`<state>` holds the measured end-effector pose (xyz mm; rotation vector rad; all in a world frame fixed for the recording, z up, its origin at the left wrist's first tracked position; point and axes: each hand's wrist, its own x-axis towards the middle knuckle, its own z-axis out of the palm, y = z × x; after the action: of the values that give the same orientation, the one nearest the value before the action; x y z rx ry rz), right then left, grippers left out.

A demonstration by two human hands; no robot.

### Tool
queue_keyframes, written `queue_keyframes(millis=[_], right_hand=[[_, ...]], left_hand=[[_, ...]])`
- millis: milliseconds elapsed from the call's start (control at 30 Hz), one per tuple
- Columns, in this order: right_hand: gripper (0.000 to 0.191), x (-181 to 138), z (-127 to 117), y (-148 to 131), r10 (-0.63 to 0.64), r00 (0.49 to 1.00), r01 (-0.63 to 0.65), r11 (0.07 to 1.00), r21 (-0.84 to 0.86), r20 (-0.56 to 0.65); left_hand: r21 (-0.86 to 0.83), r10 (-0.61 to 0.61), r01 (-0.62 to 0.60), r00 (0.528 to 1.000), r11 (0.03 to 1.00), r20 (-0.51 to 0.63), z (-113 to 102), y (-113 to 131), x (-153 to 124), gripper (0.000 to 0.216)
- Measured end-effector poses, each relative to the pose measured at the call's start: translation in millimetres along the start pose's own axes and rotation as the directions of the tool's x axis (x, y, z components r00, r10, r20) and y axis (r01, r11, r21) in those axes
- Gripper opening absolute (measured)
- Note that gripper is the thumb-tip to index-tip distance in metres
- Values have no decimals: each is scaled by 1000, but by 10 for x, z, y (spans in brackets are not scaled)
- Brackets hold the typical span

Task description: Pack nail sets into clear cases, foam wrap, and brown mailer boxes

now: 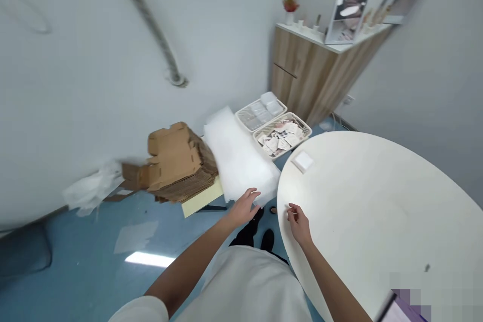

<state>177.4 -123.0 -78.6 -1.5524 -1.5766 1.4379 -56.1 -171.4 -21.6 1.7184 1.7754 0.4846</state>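
My left hand (244,209) reaches out with its thumb and fingers apart and nothing between them. It is nearest to the front end of a pile of white foam sheets (239,156); I cannot tell whether it touches them. Over the left edge of the round white table (362,201), my right hand (300,225) is loosely curled, a gap showing between thumb and fingers and nothing visible in it. A small flat white box (303,161) lies on the table beyond that hand.
Folded brown cardboard boxes (177,161) are stacked left of the foam. Two white baskets, one of clear packets (260,110) and one of printed cards (283,136), stand behind it. A wooden cabinet (305,65) fills the corner. A purple-edged object (402,309) sits at the table's lower right.
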Motion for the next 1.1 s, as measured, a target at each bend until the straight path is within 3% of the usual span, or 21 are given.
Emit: queue_keyframes(millis=[133,300,467,600,733,833,1100], right_hand=[[38,79,295,-204,-117,960,142,986,-83,256],[35,184,770,-611,-259,825,363,924,-120,502],[34,305,1215,-988,-344,686,589,780,-211,641],[37,450,1582,-1313,-424,631,725,622,-298,650],[42,581,1983,-1696,-511,617,781,490,-387,599],[46,634,2282,-1969,-535,639,769,424,-478,552],[59,700,2820,-2380,-491,739,653,353,-670,461]], left_hand=[[46,-173,174,985,984,-15,-236,-214,-637,42],[47,-314,316,948,948,-47,-467,-508,-1188,42],[92,-370,411,882,907,-293,-646,-773,-1333,41],[139,-341,441,827,887,-447,-966,-1003,-1249,36],[182,-312,447,813,876,-492,-1380,-1307,-1133,35],[205,-315,454,819,867,-481,-1624,-1560,-1048,38],[184,-318,391,888,902,-332,-1874,-2026,-954,48]])
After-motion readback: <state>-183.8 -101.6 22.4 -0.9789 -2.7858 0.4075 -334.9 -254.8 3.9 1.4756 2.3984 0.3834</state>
